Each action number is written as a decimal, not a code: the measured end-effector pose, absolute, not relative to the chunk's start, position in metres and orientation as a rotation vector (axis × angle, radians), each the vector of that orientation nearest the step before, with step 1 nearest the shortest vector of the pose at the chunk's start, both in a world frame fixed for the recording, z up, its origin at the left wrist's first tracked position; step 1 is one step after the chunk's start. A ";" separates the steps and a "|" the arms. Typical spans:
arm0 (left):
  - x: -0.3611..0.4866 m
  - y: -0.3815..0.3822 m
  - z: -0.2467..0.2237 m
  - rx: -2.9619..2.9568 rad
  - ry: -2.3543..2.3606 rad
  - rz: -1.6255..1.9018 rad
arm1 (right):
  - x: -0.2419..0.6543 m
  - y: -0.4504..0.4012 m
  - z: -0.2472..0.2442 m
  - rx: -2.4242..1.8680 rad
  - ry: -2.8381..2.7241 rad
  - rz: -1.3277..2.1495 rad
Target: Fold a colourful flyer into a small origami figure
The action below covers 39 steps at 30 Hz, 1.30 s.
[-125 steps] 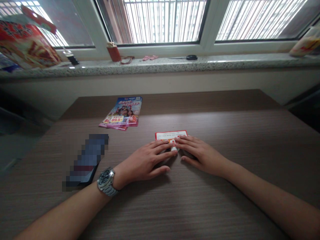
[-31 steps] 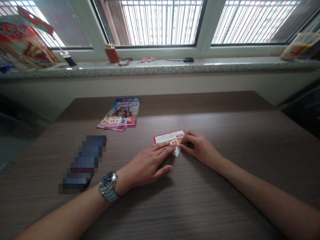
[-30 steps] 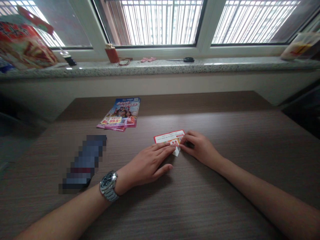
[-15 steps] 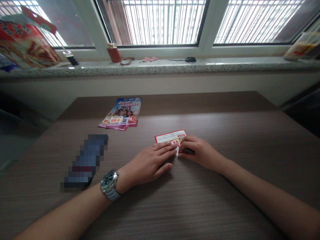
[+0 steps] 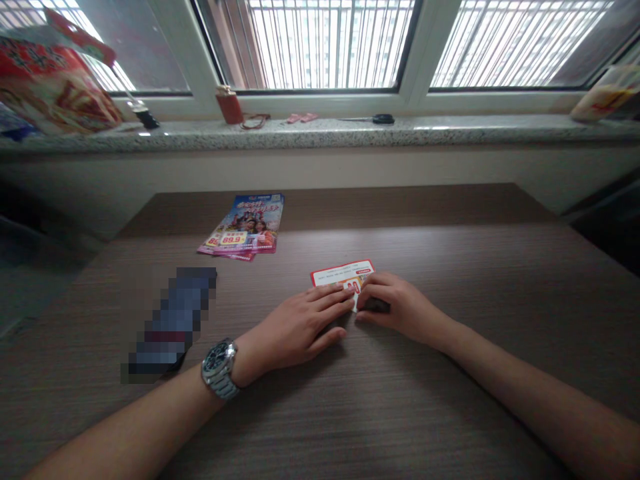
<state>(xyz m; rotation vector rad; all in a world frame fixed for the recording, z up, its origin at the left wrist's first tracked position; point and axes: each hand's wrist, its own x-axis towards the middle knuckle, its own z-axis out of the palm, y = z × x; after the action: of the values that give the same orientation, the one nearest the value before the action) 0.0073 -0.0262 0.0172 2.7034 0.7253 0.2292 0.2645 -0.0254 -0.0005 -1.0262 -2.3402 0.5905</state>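
Observation:
A small white paper leaflet (image 5: 336, 274) with a red border and orange-red print lies on the table, its near part covered by my hands. My left hand (image 5: 307, 323), with a metal watch at the wrist, rests flat on the leaflet's lower left, fingers stretched out. At the leaflet's right edge is my right hand (image 5: 397, 303). Its fingers are bent, and the fingertips and thumb come close together on the paper's edge. What exactly lies between those tips is partly hidden.
A stack of colourful flyers (image 5: 253, 223) lies at the back left of the brown table (image 5: 450, 220). Left of my left forearm is a pixelated dark phone-like object (image 5: 175, 320). On the windowsill stand a red container (image 5: 229, 107), a dark-handled tool (image 5: 383, 119) and a food bag (image 5: 50, 87).
My right thumb and fingertips have shifted very slightly at the leaflet's right edge. The left hand stays flat in place. The whole view has moved a few pixels.

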 end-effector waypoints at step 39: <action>0.005 -0.026 0.013 2.791 0.747 0.155 | 0.304 -0.013 -0.004 -1.166 -2.423 0.085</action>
<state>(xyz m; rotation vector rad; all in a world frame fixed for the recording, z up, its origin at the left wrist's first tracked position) 0.0054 -0.0263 0.0128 2.7910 0.7466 0.1545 0.3039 -0.0131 -0.0037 -1.1665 -2.4231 0.0846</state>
